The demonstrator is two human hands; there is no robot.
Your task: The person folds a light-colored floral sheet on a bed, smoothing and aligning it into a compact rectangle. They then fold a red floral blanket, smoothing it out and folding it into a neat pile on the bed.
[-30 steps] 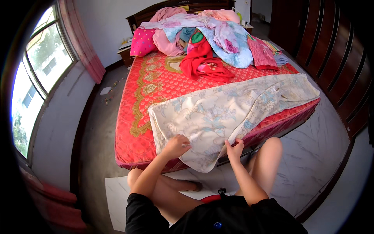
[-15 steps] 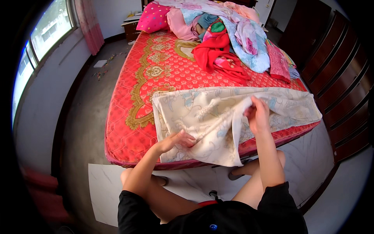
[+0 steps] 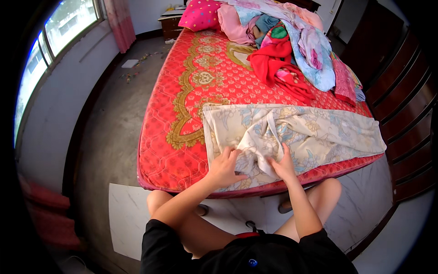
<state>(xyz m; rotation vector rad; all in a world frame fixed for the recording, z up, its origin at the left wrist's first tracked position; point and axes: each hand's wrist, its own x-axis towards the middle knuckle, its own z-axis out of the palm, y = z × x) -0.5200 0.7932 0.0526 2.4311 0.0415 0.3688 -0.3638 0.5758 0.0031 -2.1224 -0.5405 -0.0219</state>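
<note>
A cream blanket [image 3: 324,132] with grey and blue flowers lies in a long folded strip across the near end of the bed. Its left part is bunched into white-backed folds between my hands. My left hand [image 3: 225,169] rests on the blanket's near left part, fingers and thumb apart. Close to the bed's front edge, my right hand [image 3: 284,166] has thumb and fingers around a turned-over edge of the blanket; the fingertips are partly hidden by the cloth.
Under the blanket is a red patterned mattress [image 3: 159,157]. Heaped bedding [image 3: 315,50], a red blanket [image 3: 269,64] and a pink dotted pillow [image 3: 198,16] lie at the far end. A nightstand [image 3: 171,23] stands behind, and dark wooden panels [image 3: 406,109] rise on the right.
My right hand has come down and nearer, and the raised blanket flap is now lowered into folds. My left hand has shifted slightly right on the cloth. The view has turned a little left.
</note>
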